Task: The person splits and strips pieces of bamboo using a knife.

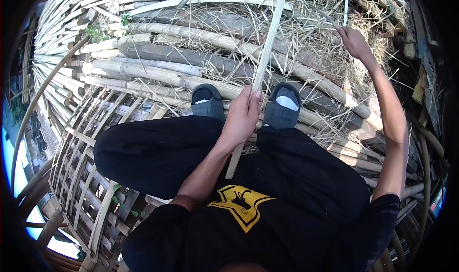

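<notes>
My left hand (243, 117) is wrapped round a flat, pale bamboo strip (268, 45) between my knees. The strip runs from near my lap up past my feet, slightly tilted to the right. Out to the right, my right hand (355, 42) is closed, with a thin strip or shaving (322, 17) at its fingertips; where that piece ends among the shavings is unclear. Curly bamboo shavings (354, 71) lie below and around my right hand.
Long bamboo poles (205, 35) lie across the ground under my sandalled feet (282, 107). A woven bamboo lattice (91, 176) stands at the left. Stacked pole ends (62, 88) are at the upper left, and more poles lie at the right edge.
</notes>
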Demonstrator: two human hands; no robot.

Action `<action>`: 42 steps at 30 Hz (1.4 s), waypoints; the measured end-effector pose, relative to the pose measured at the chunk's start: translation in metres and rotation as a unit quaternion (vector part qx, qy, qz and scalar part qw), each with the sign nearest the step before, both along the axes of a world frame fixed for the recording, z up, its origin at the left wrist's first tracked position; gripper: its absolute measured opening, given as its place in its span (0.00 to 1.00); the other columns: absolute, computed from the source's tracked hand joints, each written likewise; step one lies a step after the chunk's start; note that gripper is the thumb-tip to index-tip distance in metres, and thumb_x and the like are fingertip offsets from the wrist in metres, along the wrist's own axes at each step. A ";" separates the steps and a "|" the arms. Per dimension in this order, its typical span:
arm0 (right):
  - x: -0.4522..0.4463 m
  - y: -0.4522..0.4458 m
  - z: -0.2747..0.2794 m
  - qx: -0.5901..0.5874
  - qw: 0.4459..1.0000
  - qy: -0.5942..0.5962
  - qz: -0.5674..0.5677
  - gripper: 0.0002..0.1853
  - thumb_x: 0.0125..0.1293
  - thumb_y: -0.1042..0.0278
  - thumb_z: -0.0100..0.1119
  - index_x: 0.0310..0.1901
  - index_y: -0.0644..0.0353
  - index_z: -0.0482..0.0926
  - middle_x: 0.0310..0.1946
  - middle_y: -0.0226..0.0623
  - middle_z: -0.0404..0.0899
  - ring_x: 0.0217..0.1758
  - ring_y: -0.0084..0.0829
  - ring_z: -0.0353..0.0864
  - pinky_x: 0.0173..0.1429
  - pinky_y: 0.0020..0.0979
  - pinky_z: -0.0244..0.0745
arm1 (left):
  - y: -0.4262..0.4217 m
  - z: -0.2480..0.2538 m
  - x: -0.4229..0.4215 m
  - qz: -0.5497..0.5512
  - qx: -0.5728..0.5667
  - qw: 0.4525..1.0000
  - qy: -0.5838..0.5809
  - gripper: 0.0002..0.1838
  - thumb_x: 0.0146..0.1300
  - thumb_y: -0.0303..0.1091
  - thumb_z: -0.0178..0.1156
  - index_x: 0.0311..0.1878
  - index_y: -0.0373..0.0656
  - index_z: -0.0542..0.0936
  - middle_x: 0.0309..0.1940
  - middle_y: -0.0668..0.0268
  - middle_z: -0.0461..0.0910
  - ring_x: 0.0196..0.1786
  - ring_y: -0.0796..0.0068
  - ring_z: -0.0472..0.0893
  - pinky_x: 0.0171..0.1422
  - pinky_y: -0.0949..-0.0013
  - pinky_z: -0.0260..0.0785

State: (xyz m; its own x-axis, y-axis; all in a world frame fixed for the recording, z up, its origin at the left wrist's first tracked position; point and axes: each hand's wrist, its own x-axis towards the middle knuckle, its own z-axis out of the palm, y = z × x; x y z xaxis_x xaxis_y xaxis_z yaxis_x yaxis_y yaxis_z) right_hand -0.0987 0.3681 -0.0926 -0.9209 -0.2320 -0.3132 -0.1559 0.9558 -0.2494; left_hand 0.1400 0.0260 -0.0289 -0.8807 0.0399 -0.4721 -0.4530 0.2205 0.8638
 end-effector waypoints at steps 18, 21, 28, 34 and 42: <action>0.123 -0.166 0.056 -0.460 0.771 -0.371 -0.236 0.14 0.69 0.54 0.57 0.35 0.55 0.70 0.15 0.15 0.56 0.13 0.10 0.50 0.17 0.18 0.46 | 0.008 -0.003 -0.012 0.012 0.399 0.895 -0.199 0.15 0.70 0.35 0.54 0.56 0.42 0.67 0.24 0.70 0.68 0.16 0.83 0.70 0.20 0.77 0.66; 0.111 -0.161 0.054 -0.510 0.744 -0.325 -0.285 0.13 0.68 0.56 0.59 0.33 0.54 0.69 0.14 0.15 0.56 0.12 0.10 0.50 0.16 0.18 0.46 | 0.009 -0.003 -0.012 0.026 0.398 0.899 -0.182 0.16 0.70 0.37 0.55 0.55 0.41 0.68 0.25 0.69 0.72 0.18 0.81 0.75 0.23 0.76 0.71; 0.071 -0.132 0.059 -0.558 0.744 -0.200 -0.309 0.14 0.69 0.56 0.59 0.31 0.54 0.69 0.14 0.16 0.55 0.13 0.10 0.51 0.17 0.18 0.47 | 0.009 -0.014 -0.009 -0.036 0.249 0.952 -0.173 0.15 0.70 0.45 0.55 0.41 0.41 0.73 0.23 0.72 0.73 0.18 0.83 0.75 0.21 0.79 0.65; 0.086 -0.123 0.052 -0.401 0.875 -0.163 -0.218 0.23 0.71 0.44 0.50 0.37 0.60 0.76 0.16 0.21 0.62 0.15 0.15 0.60 0.20 0.24 0.56 | 0.011 -0.018 -0.009 -0.002 0.261 0.954 -0.149 0.13 0.72 0.43 0.52 0.39 0.43 0.72 0.17 0.79 0.63 0.15 0.91 0.60 0.16 0.81 0.49; 0.162 -0.145 0.055 -0.233 0.947 -0.145 0.168 0.18 0.73 0.54 0.45 0.37 0.63 0.71 0.19 0.50 0.72 0.26 0.54 0.73 0.33 0.49 0.66 | 0.008 -0.013 -0.011 0.060 0.225 0.963 -0.134 0.08 0.68 0.34 0.58 0.40 0.43 0.71 0.18 0.79 0.64 0.15 0.93 0.58 0.16 0.81 0.47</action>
State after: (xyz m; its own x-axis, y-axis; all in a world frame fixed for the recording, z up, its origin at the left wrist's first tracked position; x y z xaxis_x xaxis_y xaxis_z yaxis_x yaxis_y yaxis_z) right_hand 0.0634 0.2234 -0.0373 -0.6612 -0.6721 -0.3333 -0.2921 0.6399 -0.7108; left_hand 0.1289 0.0343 -0.0421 -0.7403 0.1993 -0.6421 -0.6723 -0.2164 0.7080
